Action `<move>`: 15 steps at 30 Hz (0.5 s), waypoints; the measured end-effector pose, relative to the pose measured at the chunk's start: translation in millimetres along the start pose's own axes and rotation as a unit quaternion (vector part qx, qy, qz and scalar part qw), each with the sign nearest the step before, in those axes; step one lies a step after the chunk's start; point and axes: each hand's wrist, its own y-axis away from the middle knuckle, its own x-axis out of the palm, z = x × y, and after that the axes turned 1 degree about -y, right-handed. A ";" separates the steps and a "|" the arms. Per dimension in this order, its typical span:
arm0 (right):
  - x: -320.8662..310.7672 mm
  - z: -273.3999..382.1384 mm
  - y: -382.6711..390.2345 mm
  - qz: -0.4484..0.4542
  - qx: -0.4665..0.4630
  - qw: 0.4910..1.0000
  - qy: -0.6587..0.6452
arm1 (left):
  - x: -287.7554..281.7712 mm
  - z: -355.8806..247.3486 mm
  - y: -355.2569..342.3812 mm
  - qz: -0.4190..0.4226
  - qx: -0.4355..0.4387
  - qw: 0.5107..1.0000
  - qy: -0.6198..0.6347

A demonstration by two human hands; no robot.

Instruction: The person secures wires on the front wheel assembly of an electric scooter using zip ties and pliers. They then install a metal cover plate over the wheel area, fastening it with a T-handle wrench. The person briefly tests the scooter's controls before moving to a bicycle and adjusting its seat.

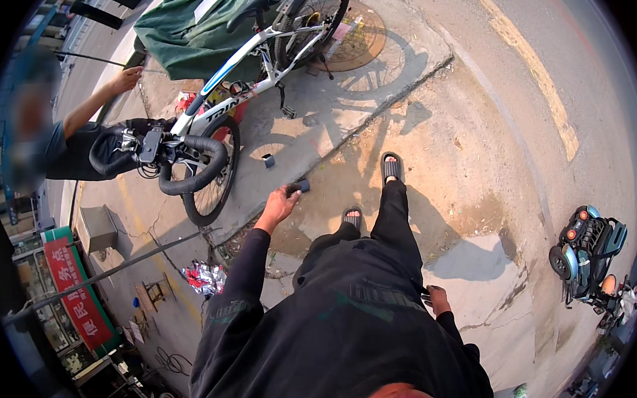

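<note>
My left hand [279, 207] is stretched out ahead over the pavement, its fingers closed around a small dark block-like object [303, 186] whose kind I cannot make out. Ahead and to the left stands a white and blue bicycle [230, 88] with black drop handlebars [202, 182]. A second small dark object [269, 160] lies on the concrete near its front wheel [215, 172]. Low at my side hangs my right hand [436, 299], its fingers loosely apart and nothing seen in them.
Beyond the handlebars is another person's hand [125, 79], by a thin dark rod. A green cover [187, 36] lies behind the bicycle. Crumpled silvery-red foil [205, 277], a small wooden stool [151, 296] and a red banner [82, 294] are left. A scooter [584, 250] stands right.
</note>
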 end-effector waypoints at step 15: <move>-33.4 451.2 -87.6 -0.002 -0.210 0.975 0.079 | 36.7 -49.1 11.2 -0.009 -0.260 0.965 0.031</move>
